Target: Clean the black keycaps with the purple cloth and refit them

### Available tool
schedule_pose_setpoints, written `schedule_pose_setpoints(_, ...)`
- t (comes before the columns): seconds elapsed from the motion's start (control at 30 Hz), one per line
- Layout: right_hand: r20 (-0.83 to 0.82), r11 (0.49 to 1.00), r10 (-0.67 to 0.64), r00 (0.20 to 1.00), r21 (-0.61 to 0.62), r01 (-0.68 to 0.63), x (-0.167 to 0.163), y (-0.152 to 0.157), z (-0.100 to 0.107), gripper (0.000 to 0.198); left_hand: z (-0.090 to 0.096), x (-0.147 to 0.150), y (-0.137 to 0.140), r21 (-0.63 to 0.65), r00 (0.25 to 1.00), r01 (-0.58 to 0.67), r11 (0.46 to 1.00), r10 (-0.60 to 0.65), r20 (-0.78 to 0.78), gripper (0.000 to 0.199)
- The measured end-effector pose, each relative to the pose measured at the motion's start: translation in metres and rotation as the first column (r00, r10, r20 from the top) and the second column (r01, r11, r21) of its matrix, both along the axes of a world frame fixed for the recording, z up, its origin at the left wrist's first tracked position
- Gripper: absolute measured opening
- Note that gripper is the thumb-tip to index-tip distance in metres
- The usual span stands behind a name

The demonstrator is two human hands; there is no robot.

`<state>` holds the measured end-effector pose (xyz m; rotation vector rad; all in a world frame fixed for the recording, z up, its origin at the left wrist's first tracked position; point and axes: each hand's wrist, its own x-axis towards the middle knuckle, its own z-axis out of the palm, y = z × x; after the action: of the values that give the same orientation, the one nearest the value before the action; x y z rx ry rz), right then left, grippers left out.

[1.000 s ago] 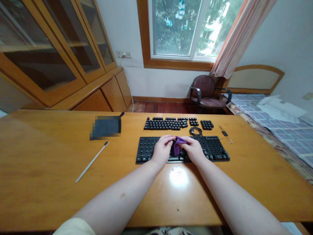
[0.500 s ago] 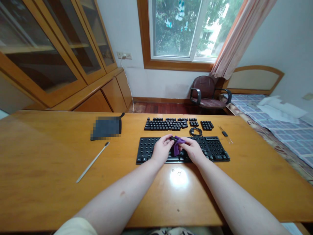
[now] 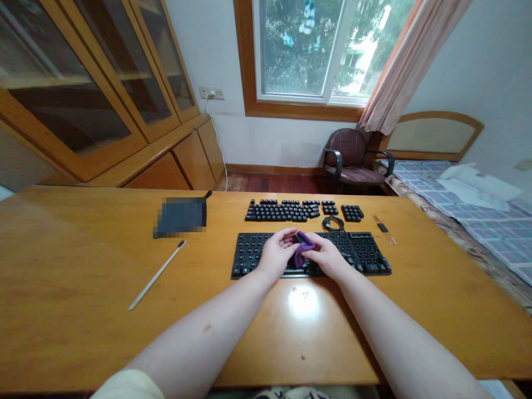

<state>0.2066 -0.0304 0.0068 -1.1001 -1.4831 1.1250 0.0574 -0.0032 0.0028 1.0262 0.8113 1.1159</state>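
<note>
My left hand (image 3: 274,254) is closed around a small black keycap (image 3: 297,239), mostly hidden by fingers and cloth. My right hand (image 3: 326,254) pinches a purple cloth (image 3: 304,250) that is folded against the keycap. Both hands are close together over the middle of a black keyboard base (image 3: 245,249), its keycaps off and its key posts bare. Behind the base, the loose black keycaps (image 3: 282,211) lie in keyboard order, with separate blocks (image 3: 352,213) at the right.
A coiled black cable (image 3: 333,224) lies between the base and the keycaps. To the right is a wire keycap puller (image 3: 383,227). At the left are a dark pouch (image 3: 183,215), blurred out, and a long-handled brush (image 3: 155,277). A chair (image 3: 351,152) stands beyond the table.
The purple cloth has shifted and now folds over more of the black keycap. My left fingers have moved slightly; the keyboard and other things stay in place.
</note>
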Motion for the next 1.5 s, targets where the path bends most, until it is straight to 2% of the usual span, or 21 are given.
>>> schedule_pose_setpoints(0.23, 0.114, 0.996, -0.091, 0.989, 0.034, 0.088, 0.007, 0.003, -0.006, 0.017, -0.003, 0.001, 0.002, -0.021, 1.0, -0.009, 1.0, 0.009, 0.03, 0.037)
schedule_pose_setpoints(0.47, 0.05, 0.982, -0.185, 0.981, -0.039, 0.187, 0.007, 0.003, -0.008, 0.017, -0.003, -0.001, 0.005, -0.055, 0.996, -0.016, 0.998, 0.02, 0.083, 0.036)
schedule_pose_setpoints(0.73, 0.071, 0.994, -0.108, 0.992, 0.014, 0.108, 0.002, 0.001, -0.003, 0.028, -0.002, 0.0, 0.003, -0.057, 0.996, 0.027, 0.998, -0.022, 0.088, 0.032)
schedule_pose_setpoints(0.87, 0.123, 0.995, -0.085, 0.989, 0.064, 0.078, 0.0, -0.001, -0.001, 0.023, -0.003, 0.0, 0.002, -0.056, 0.996, 0.029, 0.998, -0.024, 0.084, 0.032)
schedule_pose_setpoints(1.0, 0.14, 0.988, -0.138, 0.98, 0.085, 0.127, 0.001, 0.001, -0.006, 0.015, -0.006, 0.0, 0.004, -0.063, 0.998, -0.024, 0.998, 0.028, 0.062, 0.033)
schedule_pose_setpoints(1.3, 0.077, 0.959, -0.282, 0.956, 0.058, 0.278, 0.0, 0.001, -0.01, 0.018, -0.008, -0.001, 0.005, -0.069, 0.997, -0.045, 0.997, 0.048, 0.053, 0.036)
schedule_pose_setpoints(1.4, 0.06, 0.958, -0.287, 0.956, 0.015, 0.286, -0.001, 0.0, -0.008, 0.022, -0.007, -0.001, 0.005, -0.105, 0.998, -0.021, 0.994, 0.027, 0.059, 0.043)
schedule_pose_setpoints(1.5, 0.037, 0.956, -0.291, 0.956, -0.02, 0.292, -0.001, 0.0, -0.008, 0.024, -0.005, -0.001, 0.003, -0.1, 1.0, 0.003, 0.995, -0.002, 0.014, 0.036)
